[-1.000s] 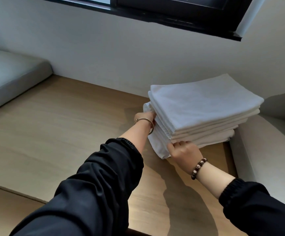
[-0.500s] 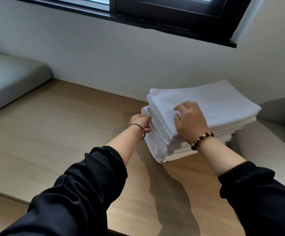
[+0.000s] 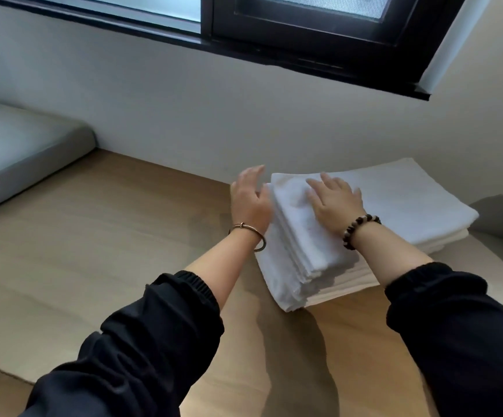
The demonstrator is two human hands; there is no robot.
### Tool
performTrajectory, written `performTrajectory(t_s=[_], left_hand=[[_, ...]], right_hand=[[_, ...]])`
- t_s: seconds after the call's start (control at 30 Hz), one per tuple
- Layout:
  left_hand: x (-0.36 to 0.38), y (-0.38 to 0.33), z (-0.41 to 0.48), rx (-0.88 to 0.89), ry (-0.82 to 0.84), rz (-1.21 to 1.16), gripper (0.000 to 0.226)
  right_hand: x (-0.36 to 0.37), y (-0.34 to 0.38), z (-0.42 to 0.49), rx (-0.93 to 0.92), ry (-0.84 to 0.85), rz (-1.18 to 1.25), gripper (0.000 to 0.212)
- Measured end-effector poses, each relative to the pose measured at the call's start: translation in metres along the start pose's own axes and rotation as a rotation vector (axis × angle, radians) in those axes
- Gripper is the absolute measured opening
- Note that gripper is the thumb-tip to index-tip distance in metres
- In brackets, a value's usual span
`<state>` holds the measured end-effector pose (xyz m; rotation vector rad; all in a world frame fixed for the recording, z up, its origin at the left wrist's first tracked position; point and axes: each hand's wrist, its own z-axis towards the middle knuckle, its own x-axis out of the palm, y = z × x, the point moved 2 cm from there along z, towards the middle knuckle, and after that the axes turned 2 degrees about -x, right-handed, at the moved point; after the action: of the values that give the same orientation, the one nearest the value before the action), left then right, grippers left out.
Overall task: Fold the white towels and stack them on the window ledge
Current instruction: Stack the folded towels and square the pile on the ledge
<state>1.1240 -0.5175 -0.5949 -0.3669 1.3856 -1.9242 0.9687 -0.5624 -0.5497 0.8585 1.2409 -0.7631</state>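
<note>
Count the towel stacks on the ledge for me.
1. The towel stack sits on the wooden ledge near the wall, right hand flat on top, left hand at its left edge. Others may lie out of view.

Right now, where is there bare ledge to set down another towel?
Widest free patch: the wooden ledge between the grey cushion on the left and the towel stack, back to the wall. A smaller strip lies in front of the stack, below the forearms. Crowded at the stack: left hand at its side, right hand flat on top.
</note>
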Motion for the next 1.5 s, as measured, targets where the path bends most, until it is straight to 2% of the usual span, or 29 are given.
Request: performTrajectory(t_s=[0.07, 0.13, 0.17, 0.37, 0.5, 0.57, 0.63, 0.7, 0.8, 0.87, 0.93, 1.0, 1.07, 1.1, 1.23, 1.27, 1.37, 1.5], left_hand=[[0.009, -0.012, 0.005, 0.289, 0.292, 0.353, 0.05], [0.021, 0.004, 0.002, 0.352, 0.549, 0.735, 0.052], [0.022, 0.014, 0.001, 0.319, 0.604, 0.805, 0.053], [0.02, 0.029, -0.008, 0.213, 0.635, 0.734, 0.054], [0.017, 0.027, -0.012, 0.121, 0.631, 0.585, 0.054], [0.011, 0.029, -0.016, 0.134, 0.614, 0.469, 0.055], [0.001, 0.033, -0.029, 0.122, 0.55, 0.256, 0.057], [-0.004, 0.049, -0.05, 0.024, 0.471, 0.123, 0.054], [-0.005, 0.08, -0.09, -0.328, 0.435, 0.07, 0.042], [-0.002, 0.092, -0.111, -0.538, 0.463, -0.043, 0.034], [0.0, 0.096, -0.123, -0.626, 0.46, -0.118, 0.031], [0.0, 0.095, -0.128, -0.686, 0.445, -0.18, 0.031], [0.0, 0.096, -0.127, -0.753, 0.454, -0.225, 0.031], [-0.001, 0.096, -0.123, -0.782, 0.451, -0.248, 0.03], [-0.005, 0.084, -0.097, -0.858, 0.356, -0.434, 0.02], [-0.005, 0.08, -0.091, -0.867, 0.365, -0.442, 0.017], [-0.002, 0.072, -0.081, -0.887, 0.406, -0.38, 0.017], [0.01, 0.077, -0.09, -0.969, 0.397, -0.338, 0.035]], right_hand=[[0.016, -0.006, 0.002, 0.027, 0.12, -0.126, 0.051], [0.028, -0.01, 0.001, 0.033, 0.155, -0.108, 0.053], [0.031, -0.011, 0.002, 0.027, 0.16, -0.095, 0.053], [0.039, -0.012, 0.004, 0.029, 0.163, -0.101, 0.053], [0.033, -0.006, 0.002, 0.028, 0.142, -0.093, 0.053], [0.026, -0.009, -0.006, 0.057, 0.035, 0.014, 0.05], [0.02, -0.017, -0.024, 0.108, -0.192, 0.226, 0.041], [0.02, -0.028, -0.057, 0.178, -0.438, 0.384, 0.035], [0.039, -0.033, -0.112, 0.26, -0.75, 0.421, 0.024], [0.057, -0.031, -0.137, 0.373, -0.815, 0.521, 0.021], [0.082, -0.031, -0.146, 0.571, -0.694, 0.726, 0.021], [0.113, -0.028, -0.148, 0.704, -0.388, 0.881, 0.012], [0.136, -0.013, -0.146, 0.747, -0.072, 1.102, 0.017], [0.143, -0.005, -0.145, 0.783, 0.012, 1.274, 0.017], [0.142, 0.013, -0.138, 0.987, 0.07, 1.872, 0.018], [0.14, 0.012, -0.137, 1.015, 0.054, 1.915, 0.021], [0.133, 0.007, -0.137, 1.005, -0.02, 1.839, 0.024], [0.124, 0.003, -0.138, 0.939, -0.015, 1.828, 0.013]])
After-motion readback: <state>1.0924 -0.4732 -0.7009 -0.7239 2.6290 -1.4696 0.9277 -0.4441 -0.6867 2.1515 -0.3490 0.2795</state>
